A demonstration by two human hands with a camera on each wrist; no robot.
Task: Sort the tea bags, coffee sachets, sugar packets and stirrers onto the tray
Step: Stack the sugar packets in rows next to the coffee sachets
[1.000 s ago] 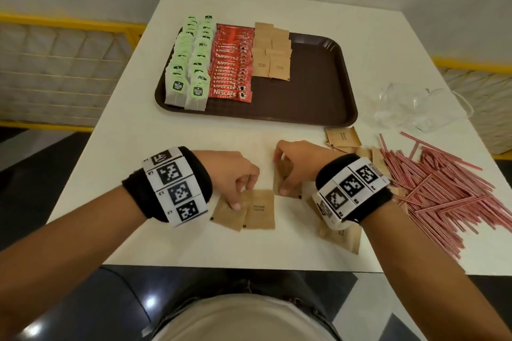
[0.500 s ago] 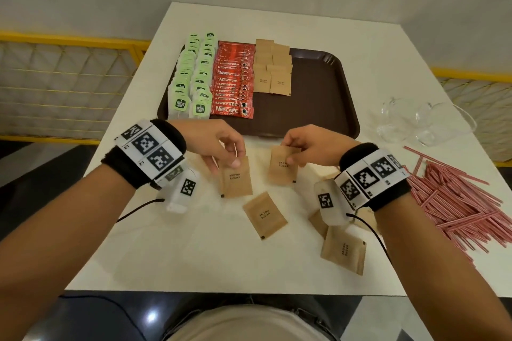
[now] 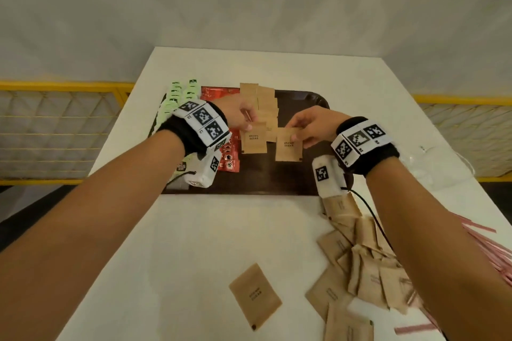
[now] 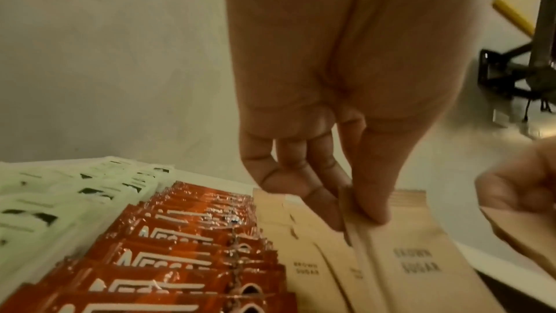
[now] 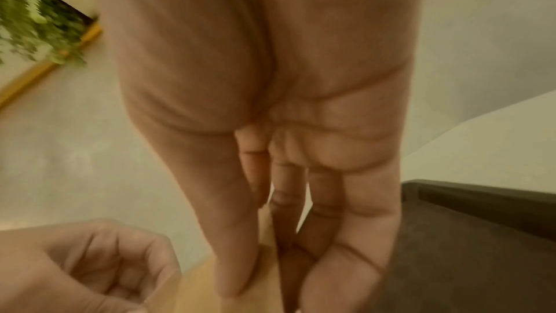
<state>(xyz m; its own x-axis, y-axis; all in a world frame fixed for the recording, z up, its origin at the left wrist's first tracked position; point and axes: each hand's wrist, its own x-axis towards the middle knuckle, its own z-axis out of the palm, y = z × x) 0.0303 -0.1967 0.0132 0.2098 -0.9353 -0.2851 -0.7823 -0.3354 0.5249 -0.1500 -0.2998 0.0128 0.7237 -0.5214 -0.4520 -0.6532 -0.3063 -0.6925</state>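
Over the dark brown tray (image 3: 304, 174) my left hand (image 3: 243, 119) pinches the top edge of a brown sugar packet (image 3: 253, 140), held at the near end of the sugar row (image 3: 263, 102). My right hand (image 3: 304, 126) pinches a second brown sugar packet (image 3: 288, 147) just right of it. In the left wrist view thumb and fingers (image 4: 370, 199) clamp the packet (image 4: 418, 263) beside red coffee sachets (image 4: 186, 246) and green tea bags (image 4: 45, 199). The right wrist view shows the thumb (image 5: 237, 258) pressed on the other packet's top (image 5: 264, 270) above the tray (image 5: 466, 246).
Loose sugar packets (image 3: 360, 266) lie heaped at the table's right, one lone packet (image 3: 255, 295) nearer the front edge. Pink stirrers (image 3: 493, 252) spread at the far right. A clear plastic bag (image 3: 437, 166) lies right of the tray. Yellow railings flank the white table (image 3: 207, 243).
Both hands lifted one sugar packet each off the table and carried them forward, from the front of the table to above the tray by the sugar row.
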